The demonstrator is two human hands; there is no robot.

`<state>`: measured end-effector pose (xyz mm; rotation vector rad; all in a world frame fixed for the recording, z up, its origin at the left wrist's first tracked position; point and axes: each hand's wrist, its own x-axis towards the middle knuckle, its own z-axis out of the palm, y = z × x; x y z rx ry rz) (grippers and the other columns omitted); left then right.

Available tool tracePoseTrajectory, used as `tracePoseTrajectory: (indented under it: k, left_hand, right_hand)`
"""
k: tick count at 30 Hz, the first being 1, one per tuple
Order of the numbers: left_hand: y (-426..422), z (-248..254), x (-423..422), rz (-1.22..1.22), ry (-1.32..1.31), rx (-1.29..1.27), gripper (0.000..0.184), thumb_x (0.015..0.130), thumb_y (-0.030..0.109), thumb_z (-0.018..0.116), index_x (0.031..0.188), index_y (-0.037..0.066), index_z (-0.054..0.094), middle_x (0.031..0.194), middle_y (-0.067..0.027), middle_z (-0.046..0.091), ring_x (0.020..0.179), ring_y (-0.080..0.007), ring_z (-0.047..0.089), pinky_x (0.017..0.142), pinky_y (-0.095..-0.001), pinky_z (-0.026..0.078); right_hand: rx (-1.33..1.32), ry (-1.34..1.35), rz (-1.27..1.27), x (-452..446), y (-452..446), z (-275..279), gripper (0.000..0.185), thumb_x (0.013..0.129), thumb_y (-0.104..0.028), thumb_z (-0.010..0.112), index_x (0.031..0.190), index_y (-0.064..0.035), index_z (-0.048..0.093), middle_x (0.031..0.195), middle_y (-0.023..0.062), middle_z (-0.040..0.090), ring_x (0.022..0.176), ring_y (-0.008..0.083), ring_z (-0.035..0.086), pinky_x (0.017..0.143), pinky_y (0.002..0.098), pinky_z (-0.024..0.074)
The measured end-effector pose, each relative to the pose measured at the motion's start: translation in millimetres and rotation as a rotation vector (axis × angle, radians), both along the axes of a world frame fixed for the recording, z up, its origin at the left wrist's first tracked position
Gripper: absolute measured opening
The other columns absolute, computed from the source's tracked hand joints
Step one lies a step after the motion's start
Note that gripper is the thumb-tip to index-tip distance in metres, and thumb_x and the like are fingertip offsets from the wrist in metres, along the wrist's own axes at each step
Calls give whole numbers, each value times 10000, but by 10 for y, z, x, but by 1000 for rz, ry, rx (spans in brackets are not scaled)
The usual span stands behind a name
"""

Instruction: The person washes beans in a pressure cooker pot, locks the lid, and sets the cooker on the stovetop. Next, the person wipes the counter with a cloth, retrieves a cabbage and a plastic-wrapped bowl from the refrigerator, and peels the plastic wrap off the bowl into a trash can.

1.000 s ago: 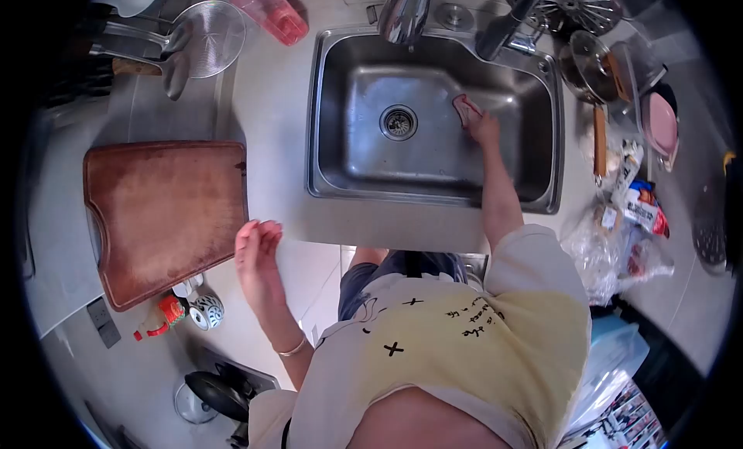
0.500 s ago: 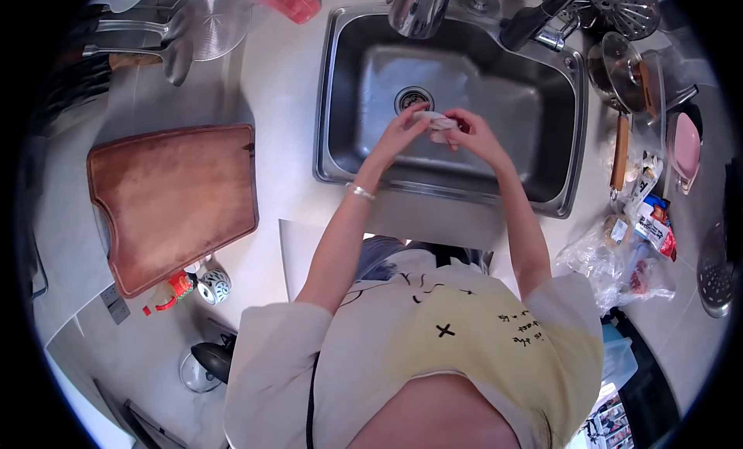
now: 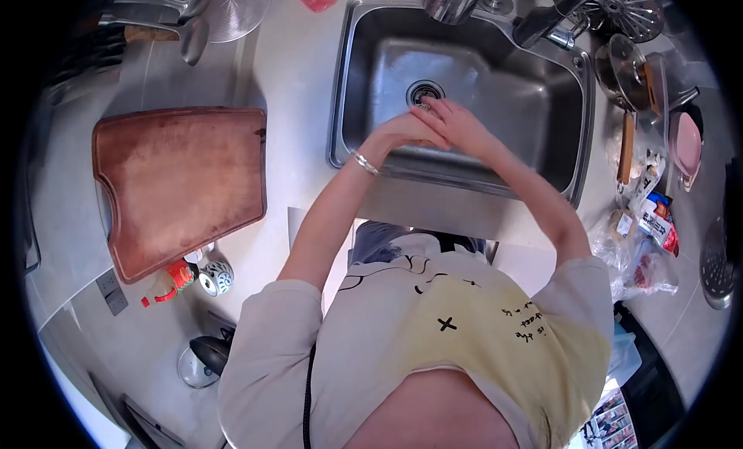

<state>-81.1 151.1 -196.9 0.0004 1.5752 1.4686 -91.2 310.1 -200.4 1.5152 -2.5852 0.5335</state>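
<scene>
Over the front part of the steel sink [image 3: 338, 101], my two hands touch each other. My right hand [image 3: 464, 131] lies across the back of my left hand, its fingers stretched out and slightly apart. My left hand [image 3: 406, 128], with a silver bracelet [image 3: 364, 163] at the wrist, is underneath, and its fingers are largely covered. No cloth shows between or around the hands; whether one is hidden below them I cannot tell. The drain [image 3: 426, 91] is just beyond my fingertips.
A brown cutting board [image 3: 186, 186] is on the left counter, with a patterned jar [image 3: 216, 278] near it. The faucet [image 3: 553, 19] rises behind the sink. Right of the sink are a glass-lidded pot [image 3: 623, 71], a pink dish [image 3: 686, 143] and plastic bags [image 3: 619, 244].
My left hand has come from beside the cutting board to the sink, and my right hand has moved left to meet it. The pink-and-white cloth, earlier in my hands, no longer shows.
</scene>
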Motion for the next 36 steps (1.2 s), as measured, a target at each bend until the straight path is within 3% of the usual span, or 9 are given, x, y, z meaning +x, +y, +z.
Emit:
tracePoseTrajectory:
  k: [6,9,12,15,21,24,26,32,36]
  left_hand:
    - [9,-218,-116,-12,173,-295,170,566,108,663,612,82,501,477,13,427,414,-96,342,385,-259,249]
    - [25,-579,-65,60,485,-366,169,585,164,645,611,50,523,522,-54,520,446,-166,474,415,-308,349]
    - [81,-767,15,34,756,-754,171,617,186,615,618,30,547,624,-114,597,596,-271,593,537,-383,453]
    - [112,-379,174,-8,624,-897,207,643,204,600,755,30,591,733,-155,618,747,-328,598,676,-422,473]
    - [-109,-596,507,384,597,-624,386,683,255,639,970,6,576,805,-136,620,723,-270,614,665,-354,489]
    - [-192,-303,666,691,158,54,369,754,201,634,1022,-39,552,873,-108,607,734,-199,602,676,-301,493]
    - [-356,-229,740,690,215,37,298,775,118,611,1026,-32,554,838,-96,610,707,-158,592,633,-257,482]
    - [-953,18,1050,891,238,8,137,797,99,598,888,-2,583,795,-65,609,666,-104,574,585,-213,454]
    - [-1225,304,1322,1029,43,492,99,855,147,516,908,63,512,849,-54,564,768,-122,556,639,-247,470]
  right_hand:
    - [224,-47,-112,-104,-159,-174,360,744,-152,513,1073,-20,453,816,106,543,714,243,595,544,332,502]
    - [279,-119,-122,-166,-209,-284,229,736,-115,519,943,-25,482,784,125,560,645,273,599,534,353,496]
    - [314,-195,-118,-179,-253,-414,162,718,-78,526,870,-33,491,819,150,570,662,292,598,549,373,489]
    - [321,-286,-140,-101,-266,-459,192,703,-67,532,886,-15,507,844,156,586,727,262,606,597,365,493]
    - [-463,-867,-603,352,-151,-613,341,768,-117,569,1079,-1,486,875,124,586,808,214,584,727,325,467]
    - [-822,-1384,-670,590,-242,-564,365,806,-186,592,1097,7,483,868,77,585,806,158,571,747,299,459]
    - [-961,-1444,-660,680,-338,-394,356,820,-238,596,1063,7,509,873,55,585,823,135,561,758,290,456]
    - [-985,-1608,-464,670,-552,-166,283,775,-147,602,999,-2,507,953,78,577,845,150,564,791,292,446]
    - [-1071,-2052,-268,749,-732,324,255,698,-54,579,940,-33,500,892,24,538,774,104,525,715,251,418]
